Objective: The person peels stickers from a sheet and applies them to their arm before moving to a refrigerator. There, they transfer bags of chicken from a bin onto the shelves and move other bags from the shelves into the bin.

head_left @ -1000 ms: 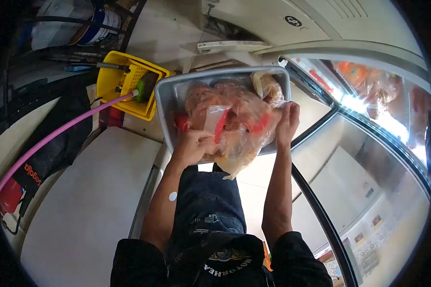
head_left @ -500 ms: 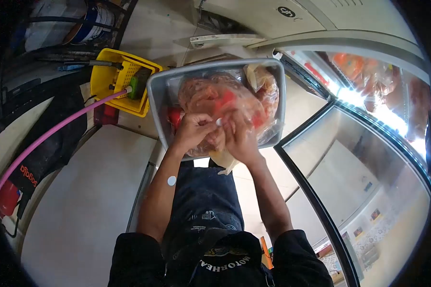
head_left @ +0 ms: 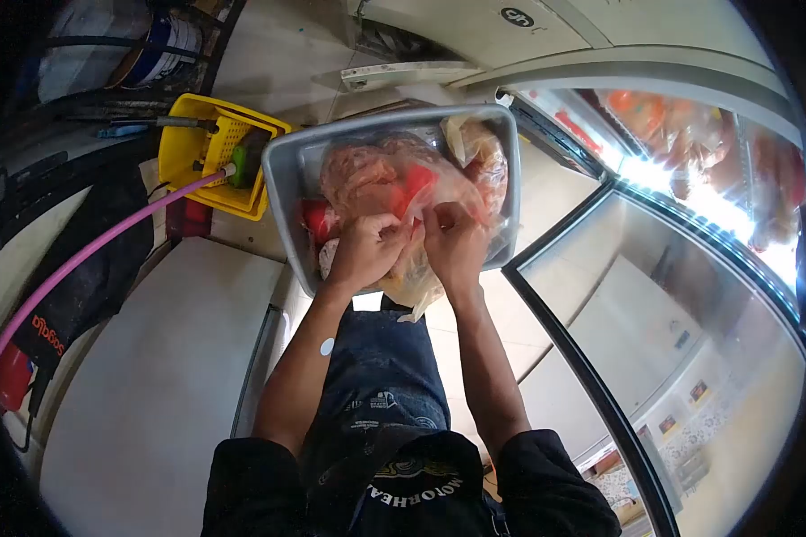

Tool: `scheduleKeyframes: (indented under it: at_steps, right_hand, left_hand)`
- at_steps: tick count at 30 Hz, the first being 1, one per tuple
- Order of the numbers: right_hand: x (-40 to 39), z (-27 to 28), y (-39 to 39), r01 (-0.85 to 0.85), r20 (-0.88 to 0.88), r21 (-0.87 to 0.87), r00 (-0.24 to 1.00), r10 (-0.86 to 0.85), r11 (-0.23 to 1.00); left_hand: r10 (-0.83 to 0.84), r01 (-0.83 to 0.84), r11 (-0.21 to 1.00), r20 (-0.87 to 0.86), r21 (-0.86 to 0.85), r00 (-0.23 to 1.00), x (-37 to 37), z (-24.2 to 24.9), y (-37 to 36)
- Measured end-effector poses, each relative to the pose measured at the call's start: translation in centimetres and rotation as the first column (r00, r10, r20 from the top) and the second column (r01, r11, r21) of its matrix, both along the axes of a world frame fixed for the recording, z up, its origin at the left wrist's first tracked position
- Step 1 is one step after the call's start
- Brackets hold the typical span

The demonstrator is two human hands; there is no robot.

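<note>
While the left hand (head_left: 365, 252) and right hand (head_left: 457, 249), close together, both pinch film of the clear bag (head_left: 363, 170), it lies beneath and just beyond them, about equally near each; long axis unclear under crumples. Yellowish plastic (head_left: 416, 291) droops over the near edge of the grey tub (head_left: 283, 210). Second bag (head_left: 485, 159) sits by the far right corner; yellow bucket (head_left: 179, 161) stands off the left edge.

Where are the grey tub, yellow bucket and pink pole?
Grey tub (head_left: 287, 190): head view, left inner wall.
Yellow bucket (head_left: 177, 152): head view, left inner wall.
Pink pole (head_left: 121, 224): head view, along the shaft.
</note>
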State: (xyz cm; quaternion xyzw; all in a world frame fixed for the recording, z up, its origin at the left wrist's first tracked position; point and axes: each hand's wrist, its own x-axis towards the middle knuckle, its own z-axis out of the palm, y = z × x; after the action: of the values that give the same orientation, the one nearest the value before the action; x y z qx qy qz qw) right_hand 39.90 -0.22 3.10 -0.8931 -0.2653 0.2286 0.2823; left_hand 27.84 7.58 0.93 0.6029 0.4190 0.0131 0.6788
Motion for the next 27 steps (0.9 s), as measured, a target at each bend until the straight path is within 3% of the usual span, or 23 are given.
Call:
scheduleKeyframes:
  at_steps: [6,10,13,14,16,17,18,20,21,24,25,26,27]
  right_hand:
    - [0.4,-0.4,-1.2,0.099,-0.141,0.098,0.986,-0.085,0.990]
    - [1.2,0.6,-0.6,0.206,-0.015,0.214,0.978,-0.208,0.955]
    - [1.5,-1.5,-0.6,0.121,-0.193,0.308,0.979,-0.062,0.944]
    - [1.5,-2.6,-1.1,0.088,-0.298,0.212,0.954,-0.021,0.973]
    - [2.5,-2.8,-1.7,0.024,-0.179,0.301,0.983,0.031,0.953]
    - [1.8,-2.3,-2.5,-0.007,-0.135,0.339,0.989,0.055,0.941]
    - [1.2,0.5,-2.3,0.087,-0.179,0.346,0.984,-0.026,0.934]
    - [0.2,6.6,-1.5,0.236,-0.202,0.395,0.965,-0.166,0.888]
    - [-0.5,8.2,-2.5,0.195,-0.184,0.386,0.974,-0.132,0.902]
    - [-3.6,13.4,-4.3,-0.015,-0.353,0.402,0.920,0.170,0.915]
    - [-4.5,14.6,-4.2,0.029,-0.383,0.417,0.912,0.147,0.909]
    - [-4.7,14.4,-4.6,-0.107,-0.168,0.515,0.960,0.222,0.851]
    - [-5.5,14.0,-5.2,-0.035,-0.246,0.506,0.952,0.183,0.862]
  left_hand:
    - [0.008,-0.008,1.000,0.021,-0.001,1.000,0.0,-0.1,-0.3]
    - [0.002,-0.001,0.997,0.003,-0.071,1.000,0.0,0.3,0.0]
    - [-0.001,0.011,0.989,0.063,-0.150,0.998,0.3,-0.3,-0.1]
    - [0.000,0.014,0.984,0.079,-0.178,0.997,0.3,-0.4,-0.1]
    - [-0.072,0.076,0.997,0.115,-0.032,0.991,0.5,-0.3,1.0]
    - [0.243,-0.117,0.886,0.235,-0.448,0.941,0.8,0.9,1.9]
    - [0.560,-0.202,0.595,0.221,-0.778,0.798,1.3,2.5,3.2]
    - [0.851,-0.136,0.413,0.328,-0.901,0.411,2.5,5.1,5.2]
    - [0.930,-0.031,0.333,0.322,-0.943,0.177,3.8,6.0,6.1]
    - [0.856,-0.116,0.515,0.503,-0.849,0.118,7.4,7.9,7.3]
    - [0.763,-0.370,0.644,0.599,-0.669,0.243,8.8,8.7,7.1]
    - [0.651,-0.549,0.731,0.658,-0.406,0.379,10.2,9.9,6.4]
    - [0.426,-0.608,0.789,0.793,-0.089,0.436,11.5,10.3,5.3]
